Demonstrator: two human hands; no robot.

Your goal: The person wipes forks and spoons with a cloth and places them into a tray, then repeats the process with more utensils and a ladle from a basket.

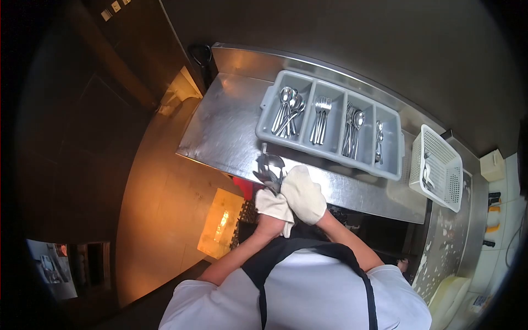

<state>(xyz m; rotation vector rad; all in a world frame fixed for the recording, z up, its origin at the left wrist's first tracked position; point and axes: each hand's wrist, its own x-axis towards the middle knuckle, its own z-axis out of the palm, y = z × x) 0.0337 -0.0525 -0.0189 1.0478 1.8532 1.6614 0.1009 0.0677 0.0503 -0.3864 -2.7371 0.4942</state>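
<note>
Both my hands are together at the front edge of the steel counter (212, 118), wrapped in pale cloth. My left hand (273, 213) is closed on a bundle of cutlery (270, 168), whose heads point away from me. Against it on the right, my right hand (304, 196) is covered by the cloth, its fingers hidden. Beyond them a grey four-compartment tray (320, 152) holds spoons (285, 113) at the left, forks (321, 118) beside them, mixed forks and spoons (353, 129) in the third compartment, and small spoons (379, 142) at the right.
A white perforated basket (448, 170) with a few utensils stands right of the tray. Further right is a wet steel surface (443, 247). Knives with orange and black handles (493, 219) are by the tiled wall. A yellowish box (221, 223) sits low to the left.
</note>
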